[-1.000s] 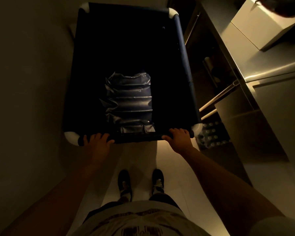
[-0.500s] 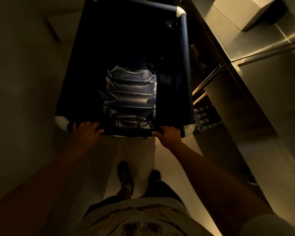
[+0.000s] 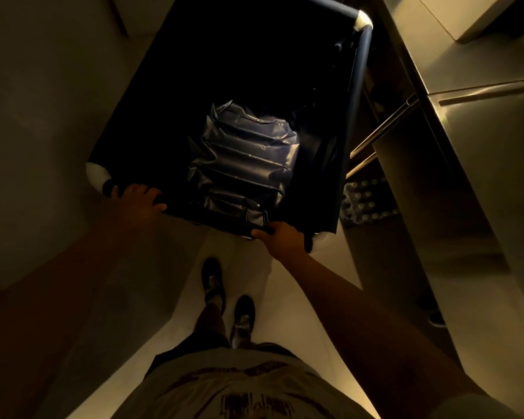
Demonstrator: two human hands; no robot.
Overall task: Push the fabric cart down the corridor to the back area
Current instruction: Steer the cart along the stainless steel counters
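- The cart [image 3: 245, 74] sits ahead of me in the dim corridor, angled right, a shiny bag [image 3: 242, 164] inside.
- My left hand [image 3: 139, 201] and right hand [image 3: 280, 238] each grip its near rail.
- Risk: its far right corner clips the steel counter [image 3: 466, 86] if I don't steer left.

Both forearms are bare to the frame edge; the left hand [image 3: 139, 204] and right hand [image 3: 280, 238] are ungloved. A light grey T-shirt [image 3: 224, 385] with a dark maroon blocky print across the chest is worn. Dark shorts [image 3: 191, 346] show below its hem. Dark shoes [image 3: 213, 282] with pale laces are worn, pale socks visible.
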